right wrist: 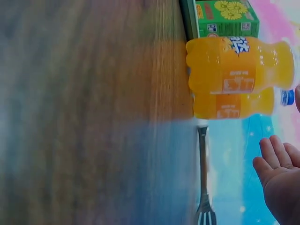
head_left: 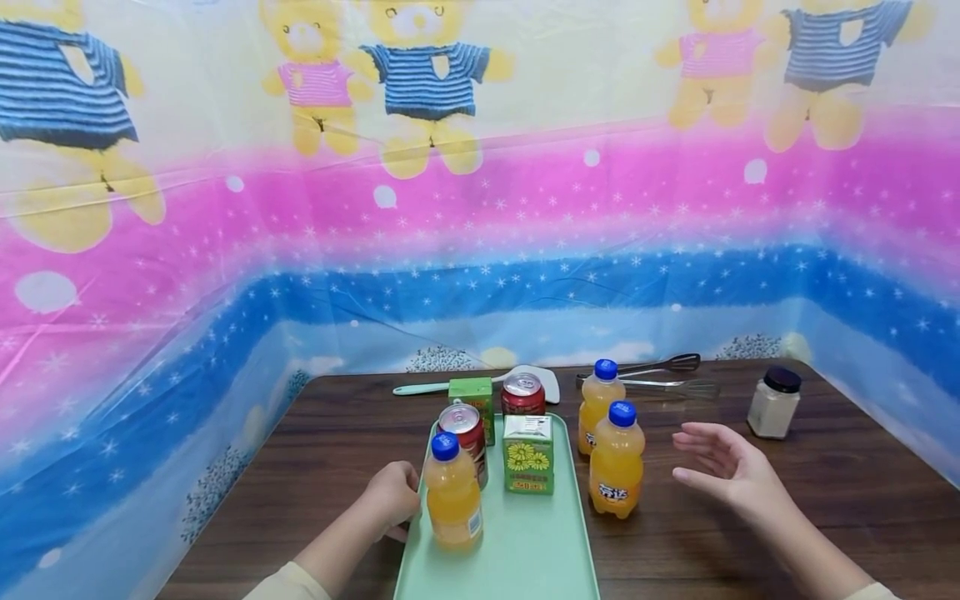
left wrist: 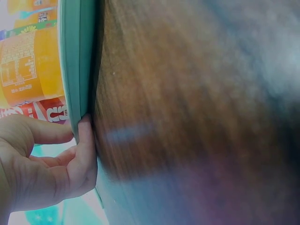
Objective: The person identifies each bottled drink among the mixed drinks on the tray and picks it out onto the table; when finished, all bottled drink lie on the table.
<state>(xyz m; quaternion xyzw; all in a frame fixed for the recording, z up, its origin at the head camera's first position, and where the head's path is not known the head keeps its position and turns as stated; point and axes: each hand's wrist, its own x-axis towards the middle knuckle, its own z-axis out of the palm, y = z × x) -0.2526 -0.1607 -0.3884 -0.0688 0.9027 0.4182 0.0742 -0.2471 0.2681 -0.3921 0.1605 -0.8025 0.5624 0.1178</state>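
My left hand (head_left: 395, 498) pinches the left rim of a light green tray (head_left: 525, 550); in the left wrist view, thumb and fingers (left wrist: 86, 150) meet at its edge. On the tray stand an orange soda bottle (head_left: 453, 508) with a blue cap, a red soda can (head_left: 463, 425) and a green drink carton (head_left: 528, 458). Another red can (head_left: 523, 393) and a green carton (head_left: 472, 392) stand toward its far end. Two more orange soda bottles, a near one (head_left: 617, 467) and a far one (head_left: 600, 396), stand right of the tray. My right hand (head_left: 738, 471), fingers extended, hovers beside them, holding nothing.
Behind the tray lies a spatula (head_left: 420, 389) with a pale green handle. Metal tongs (head_left: 660, 386) lie at the back right. Farther right stands a jar (head_left: 774, 408) with a black lid. A patterned curtain (head_left: 480, 283) encloses the brown table (head_left: 315, 433).
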